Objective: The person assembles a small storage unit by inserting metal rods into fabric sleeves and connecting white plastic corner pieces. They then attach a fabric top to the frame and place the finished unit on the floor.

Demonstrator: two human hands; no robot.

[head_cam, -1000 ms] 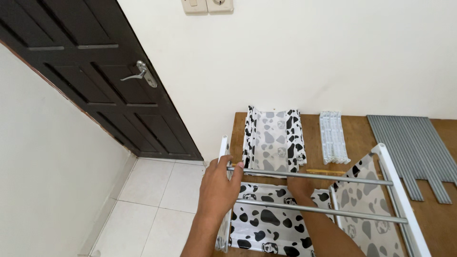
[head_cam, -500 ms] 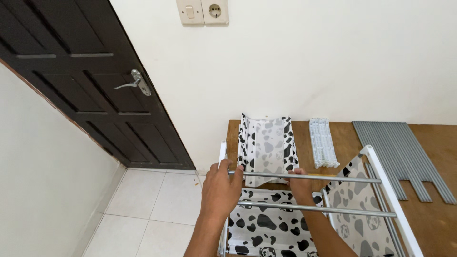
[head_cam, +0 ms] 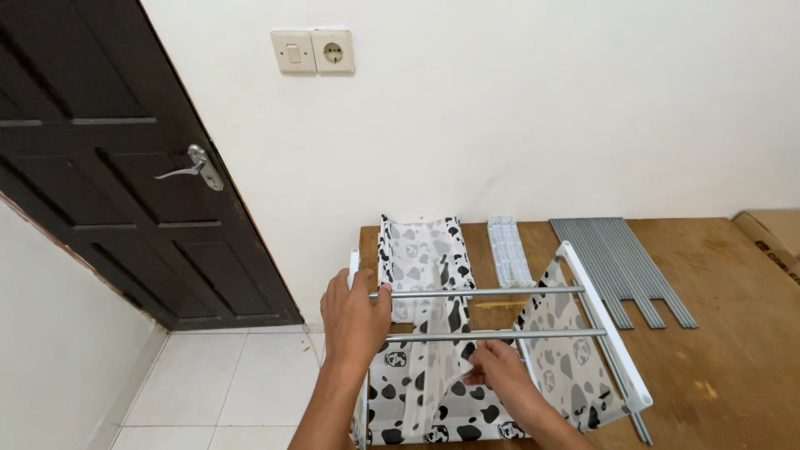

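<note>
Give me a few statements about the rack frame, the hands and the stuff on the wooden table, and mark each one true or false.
1. The left hand grips the end of the upper metal rod. True.
2. The right hand rests on the bundle of grey rods. False: it touches the cow-print fabric under the lower metal rod.
3. The dark door stands wide open. False: it looks shut.
4. A switch and socket plate sits on the white wall. True.
5. The wooden table carries a white ribbed strip. True.
</note>
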